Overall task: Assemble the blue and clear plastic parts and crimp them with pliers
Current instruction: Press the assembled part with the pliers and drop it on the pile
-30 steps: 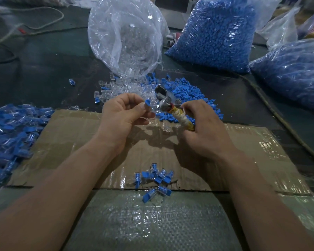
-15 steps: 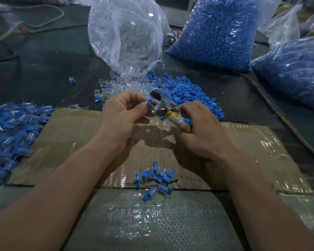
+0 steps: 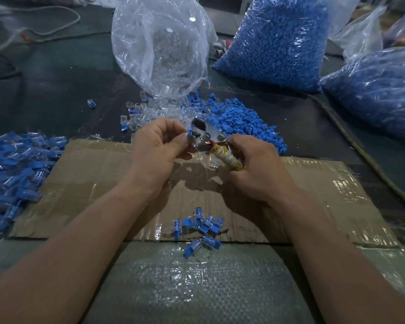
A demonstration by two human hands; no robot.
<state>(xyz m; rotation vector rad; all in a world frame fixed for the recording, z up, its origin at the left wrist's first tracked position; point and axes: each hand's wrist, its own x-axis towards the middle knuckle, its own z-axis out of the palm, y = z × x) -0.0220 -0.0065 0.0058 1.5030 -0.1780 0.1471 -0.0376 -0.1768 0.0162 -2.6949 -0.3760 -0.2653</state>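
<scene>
Blue part point(image 3: 189, 133): pinched in left hand point(image 3: 159, 146) grip, against pliers point(image 3: 206, 136) head.
Pliers handle: clenched in right hand point(image 3: 255, 169) grip.

A dark green bench point(image 3: 56, 85) fills the view, its surface dull and lost in shadow toward the far edge. A flat sheet of brown cardboard point(image 3: 325, 195) lies across its near part, creased, with strips of shiny tape that catch pale glints of light. Just in front of the cardboard, and touching its near edge, lies a grey woven plastic sheet point(image 3: 197, 288) under a glossy film. A pale cord point(image 3: 47, 33) loops across the far left corner. A thick brownish rope point(image 3: 360, 152) runs diagonally down the right side. Crumpled clear bags point(image 3: 360, 36) sit at the far right. The light is dim and cool.
</scene>
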